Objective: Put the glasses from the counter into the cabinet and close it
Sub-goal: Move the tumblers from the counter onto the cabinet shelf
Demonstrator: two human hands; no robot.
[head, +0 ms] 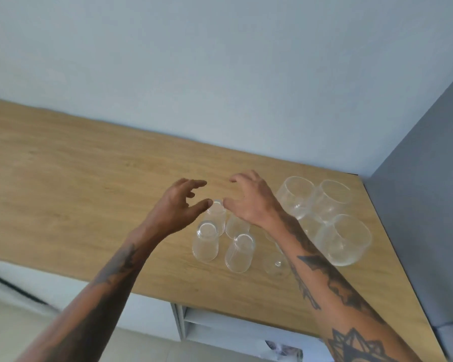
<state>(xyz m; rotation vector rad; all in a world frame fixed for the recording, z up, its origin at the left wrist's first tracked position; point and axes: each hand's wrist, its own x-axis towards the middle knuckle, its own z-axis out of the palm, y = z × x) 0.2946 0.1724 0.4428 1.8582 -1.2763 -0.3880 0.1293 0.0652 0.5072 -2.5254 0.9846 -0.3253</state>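
Several clear glasses stand upside down on the wooden counter (89,178). Small tumblers (205,244) cluster in the middle, and larger stemmed wine glasses (343,241) stand to their right near the corner. My left hand (178,207) hovers above the far tumblers with fingers spread and curled. My right hand (251,202) hovers just to its right, also spread, its forearm crossing over one wine glass's foot (276,265). Neither hand holds anything. The cabinet (220,330) below the counter's front edge stands open, showing white shelves.
A pale wall runs behind the counter and a grey panel (416,205) closes off its right end. The left stretch of the counter is bare wood. White cabinet fronts (50,286) sit below on the left, with tiled floor beneath.
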